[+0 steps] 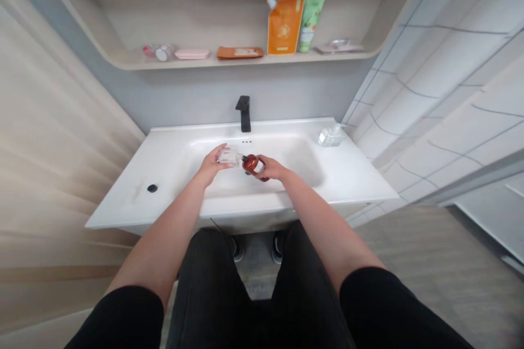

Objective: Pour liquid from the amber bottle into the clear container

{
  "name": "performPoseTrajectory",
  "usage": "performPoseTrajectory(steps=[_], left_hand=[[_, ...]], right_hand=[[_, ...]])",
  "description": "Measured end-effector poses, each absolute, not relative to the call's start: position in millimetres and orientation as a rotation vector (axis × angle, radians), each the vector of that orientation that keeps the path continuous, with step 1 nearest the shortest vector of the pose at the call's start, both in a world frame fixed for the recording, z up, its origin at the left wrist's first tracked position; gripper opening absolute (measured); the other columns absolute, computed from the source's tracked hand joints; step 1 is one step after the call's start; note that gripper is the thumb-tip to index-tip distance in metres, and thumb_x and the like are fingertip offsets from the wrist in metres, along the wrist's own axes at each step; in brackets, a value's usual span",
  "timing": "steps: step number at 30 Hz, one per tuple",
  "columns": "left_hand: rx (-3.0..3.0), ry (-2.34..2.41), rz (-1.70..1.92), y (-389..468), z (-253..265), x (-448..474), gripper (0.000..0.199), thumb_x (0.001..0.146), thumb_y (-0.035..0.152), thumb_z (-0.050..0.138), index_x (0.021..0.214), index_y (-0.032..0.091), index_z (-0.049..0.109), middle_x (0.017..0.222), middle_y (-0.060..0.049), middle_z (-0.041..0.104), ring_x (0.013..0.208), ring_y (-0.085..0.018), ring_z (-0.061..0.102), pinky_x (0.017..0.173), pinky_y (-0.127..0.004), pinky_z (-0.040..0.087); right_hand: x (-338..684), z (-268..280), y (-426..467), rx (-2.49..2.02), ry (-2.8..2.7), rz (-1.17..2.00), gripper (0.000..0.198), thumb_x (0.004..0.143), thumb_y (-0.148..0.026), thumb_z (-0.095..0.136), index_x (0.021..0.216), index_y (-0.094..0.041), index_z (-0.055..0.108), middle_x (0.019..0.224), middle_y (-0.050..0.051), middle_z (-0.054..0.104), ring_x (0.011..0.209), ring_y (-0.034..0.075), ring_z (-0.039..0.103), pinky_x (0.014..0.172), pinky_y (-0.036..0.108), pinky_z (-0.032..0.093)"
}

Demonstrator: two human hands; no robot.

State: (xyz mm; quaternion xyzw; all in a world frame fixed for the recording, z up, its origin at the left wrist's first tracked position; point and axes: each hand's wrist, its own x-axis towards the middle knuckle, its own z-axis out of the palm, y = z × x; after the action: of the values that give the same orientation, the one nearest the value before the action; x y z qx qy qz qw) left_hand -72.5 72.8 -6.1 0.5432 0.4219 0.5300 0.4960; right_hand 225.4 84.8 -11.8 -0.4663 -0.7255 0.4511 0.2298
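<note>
Over the white sink basin (303, 161), my left hand (212, 163) is closed around a clear, see-through bottle (230, 157). My right hand (270, 167) grips a brown bottle (252, 164) with a pale label. The brown bottle lies tilted, its dark neck pointing left at the mouth of the clear one. Whether the two mouths touch, I cannot tell. Any liquid passing between them is too small to make out.
Behind the basin stands a black faucet (244, 113). A clear bottle (331, 136) is on the counter's right, and a small black cap (152, 188) on the left. Above, a shelf (196, 64) holds an orange pouch (283, 26), a green tube (311, 23) and several small items.
</note>
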Motion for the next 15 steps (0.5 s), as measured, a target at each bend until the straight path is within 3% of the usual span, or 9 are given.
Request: performPoseTrajectory(steps=[9,15], left_hand=[[1.316,1.04,1.281,74.2,-7.3,-73.4,0.111,0.048,0.026,0.105,0.152,0.02,0.066,0.144,-0.016,0.071,0.136,-0.038,0.066,0.119,-0.057,0.053],[1.334,1.034,1.28,75.8,-10.3,-75.2,0.107,0.051,0.025,0.104,0.151,0.023,0.068,0.145,-0.015,0.07,0.136,-0.037,0.066,0.119,-0.056,0.052]], right_hand=[[225.8,-14.4,85.9,-1.286,-1.994,1.267,0.079,0.067,-0.022,0.087,0.143,-0.026,0.065,0.113,0.003,0.081,0.083,0.022,0.075,0.062,0.024,0.054],[226.4,-13.4,86.0,-1.284,-2.008,1.221,0.077,0.066,-0.02,0.088,0.139,-0.025,0.068,0.114,0.002,0.082,0.091,0.023,0.076,0.07,0.025,0.056]])
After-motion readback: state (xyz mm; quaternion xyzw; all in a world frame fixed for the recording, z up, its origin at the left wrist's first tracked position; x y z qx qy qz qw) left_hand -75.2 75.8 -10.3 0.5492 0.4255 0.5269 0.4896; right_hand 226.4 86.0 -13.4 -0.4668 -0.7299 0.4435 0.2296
